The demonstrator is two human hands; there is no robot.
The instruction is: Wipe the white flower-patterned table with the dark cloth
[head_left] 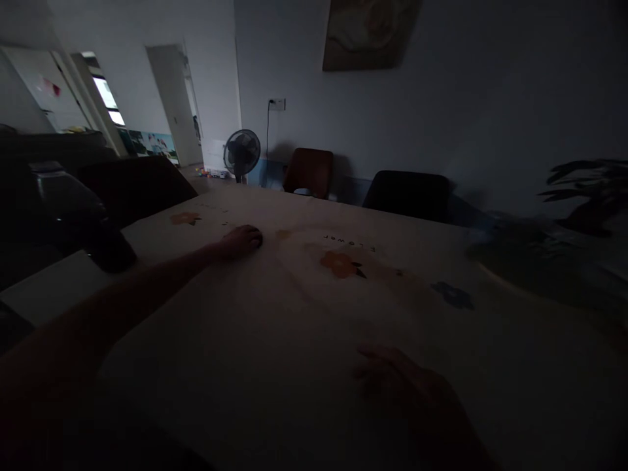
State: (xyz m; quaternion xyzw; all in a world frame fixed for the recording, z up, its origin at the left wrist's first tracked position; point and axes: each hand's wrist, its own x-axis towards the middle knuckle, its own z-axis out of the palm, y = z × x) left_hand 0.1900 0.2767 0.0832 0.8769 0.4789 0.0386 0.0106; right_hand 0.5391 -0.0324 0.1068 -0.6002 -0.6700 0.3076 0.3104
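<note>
- Left hand (241,241) stretched far forward across the pale floral-printed cloth (275,314), palm down, grip curled loosely together against the fabric; whether any cloth is pinched inside, cannot tell in the dim light.
- Right hand (402,386) close to the body, laid flat on the same cloth, grip spread apart, fingers (375,356) pointing left and forward, clamped on nothing.
- Two hands in all, well apart, both touching the cloth.
- Cloth spread flat over the worktop (44,288), covering nearly all of it; a bare white strip of worktop showing at the left edge.
- On the cloth: three orange printed flowers (341,263) counted, one dark blue printed flower (454,296), one line of small dark lettering (349,242) just beyond the middle orange flower.
- One dark rounded object (81,219) at the left edge of the worktop, too dim to identify.
- Beyond the far side of the worktop: two chairs, one brown chair (309,171) and one black chair (407,194).
- One black standing fan (242,152) on the floor by the wall.
- One framed picture (367,29) on the wall above.
- One dark leafy plant (589,186) at the right.
</note>
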